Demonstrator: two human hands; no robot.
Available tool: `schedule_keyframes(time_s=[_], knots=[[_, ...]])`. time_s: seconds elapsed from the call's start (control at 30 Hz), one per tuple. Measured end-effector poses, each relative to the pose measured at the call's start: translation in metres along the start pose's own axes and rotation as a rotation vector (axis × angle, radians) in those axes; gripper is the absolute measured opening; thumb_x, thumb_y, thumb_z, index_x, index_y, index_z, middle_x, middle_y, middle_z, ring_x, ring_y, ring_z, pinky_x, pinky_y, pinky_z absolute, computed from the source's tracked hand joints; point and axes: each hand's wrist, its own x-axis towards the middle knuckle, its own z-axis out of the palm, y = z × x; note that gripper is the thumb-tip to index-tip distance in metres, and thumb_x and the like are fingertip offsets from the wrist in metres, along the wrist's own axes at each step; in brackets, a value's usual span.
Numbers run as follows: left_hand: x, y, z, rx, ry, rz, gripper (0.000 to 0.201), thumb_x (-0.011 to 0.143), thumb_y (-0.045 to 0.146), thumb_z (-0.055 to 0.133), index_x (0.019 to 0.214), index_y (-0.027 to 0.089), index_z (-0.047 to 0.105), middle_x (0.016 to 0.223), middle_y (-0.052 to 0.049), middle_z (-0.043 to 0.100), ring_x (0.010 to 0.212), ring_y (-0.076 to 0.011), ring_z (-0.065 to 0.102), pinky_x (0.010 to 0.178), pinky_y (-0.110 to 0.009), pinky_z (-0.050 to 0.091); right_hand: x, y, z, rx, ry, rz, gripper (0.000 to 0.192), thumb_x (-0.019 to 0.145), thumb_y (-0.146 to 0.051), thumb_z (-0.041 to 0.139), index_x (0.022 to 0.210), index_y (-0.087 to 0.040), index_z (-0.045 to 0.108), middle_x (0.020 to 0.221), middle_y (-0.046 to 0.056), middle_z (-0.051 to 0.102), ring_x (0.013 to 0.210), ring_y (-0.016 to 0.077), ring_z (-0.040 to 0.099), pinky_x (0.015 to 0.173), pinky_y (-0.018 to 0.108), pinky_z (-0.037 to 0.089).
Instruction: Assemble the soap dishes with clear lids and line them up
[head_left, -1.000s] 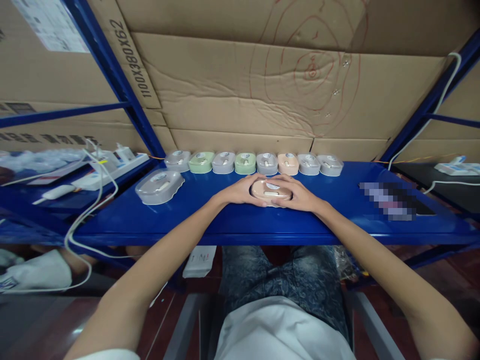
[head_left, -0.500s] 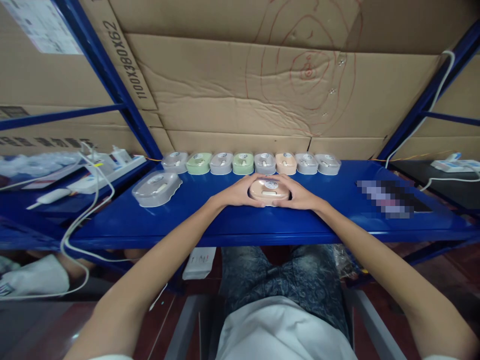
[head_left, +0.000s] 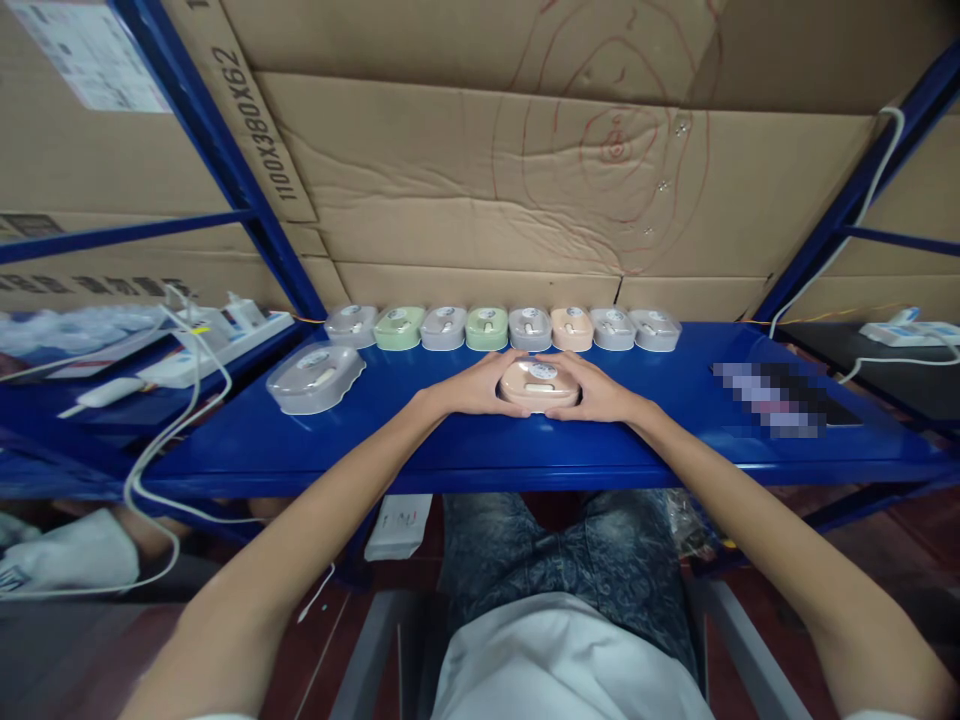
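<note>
Between my two hands, near the front of the blue table [head_left: 420, 435], is a rounded peach plastic box [head_left: 540, 384] with a clear lid, a pale front tab and a round sticker. My left hand [head_left: 491, 385] curves around its left side. Around its right side wraps my right hand [head_left: 594, 388]. Behind the hands stands a row of similar boxes, among them a green box [head_left: 487, 329], a grey box [head_left: 530, 330] and another peach box [head_left: 572, 329]. A larger-looking grey box [head_left: 315, 380] sits apart at the left.
A blurred-out dark flat item [head_left: 780, 400] lies on the right of the table. White cables [head_left: 196, 400] hang over the left edge near a power strip [head_left: 217, 350]. A cardboard wall [head_left: 450, 170] closes off the back, and blue posts [head_left: 270, 255] flank it.
My hands keep their grip on the peach box in nearly the same place. The right thumb has shifted very slightly; the view has moved a touch.
</note>
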Motion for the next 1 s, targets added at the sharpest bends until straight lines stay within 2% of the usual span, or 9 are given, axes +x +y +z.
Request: schedule_keyframes(time_s=[0.23,0.4,0.57,0.8,0.93,1.0], knots=[[0.000,-0.002,0.002,0.008,-0.006,-0.015,0.115,0.077,0.074,0.090,0.170,0.026,0.042,0.166,-0.021,0.055,0.150,-0.0469,0.055,0.123,-0.066,0.045,-0.003,-0.001,-0.001,-0.002,-0.014,0.004,0.093,0.092,-0.064,0.085,0.170,-0.033,0.044,0.159,0.015,0.061,0.144,0.0399,0.060,0.123,0.066,0.049],[-0.001,-0.006,0.006,0.011,0.039,-0.034,0.121,0.073,0.073,0.093,0.172,0.028,0.039,0.170,-0.021,0.051,0.155,-0.0477,0.051,0.124,-0.068,0.043,-0.002,-0.003,0.001,-0.027,0.008,0.016,0.093,0.091,-0.061,0.087,0.169,-0.033,0.046,0.158,0.015,0.061,0.145,0.0404,0.060,0.123,0.066,0.049],[0.000,0.001,0.005,0.012,0.064,0.010,0.119,0.073,0.072,0.094,0.170,0.027,0.041,0.172,-0.020,0.050,0.157,-0.0462,0.049,0.128,-0.064,0.040,-0.001,-0.003,0.005,-0.035,0.037,0.048,0.098,0.086,-0.060,0.090,0.167,-0.029,0.046,0.162,0.017,0.059,0.147,0.0424,0.059,0.125,0.067,0.047],[0.001,0.014,0.002,0.063,0.066,0.058,0.090,0.090,0.070,0.081,0.163,0.027,0.052,0.161,-0.018,0.060,0.150,-0.0405,0.056,0.127,-0.059,0.042,-0.002,-0.004,0.008,-0.035,0.120,0.065,0.097,0.082,-0.062,0.092,0.160,-0.025,0.048,0.159,0.020,0.061,0.148,0.0439,0.059,0.123,0.067,0.049],[-0.001,0.024,-0.008,0.200,0.055,0.076,0.081,0.092,0.063,0.081,0.162,0.030,0.056,0.173,-0.016,0.047,0.162,-0.0451,0.039,0.133,-0.065,0.032,-0.004,-0.010,0.007,-0.036,0.144,0.128,0.095,0.077,-0.063,0.095,0.152,-0.025,0.051,0.151,0.020,0.065,0.139,0.0438,0.065,0.117,0.065,0.054],[-0.006,0.035,-0.012,0.278,0.057,0.107,0.071,0.096,0.050,0.078,0.161,0.030,0.058,0.173,-0.015,0.047,0.161,-0.0444,0.039,0.133,-0.065,0.033,-0.004,-0.014,0.006,-0.046,0.135,0.133,0.092,0.077,-0.062,0.095,0.149,-0.025,0.052,0.150,0.019,0.066,0.137,0.0434,0.067,0.115,0.064,0.056]])
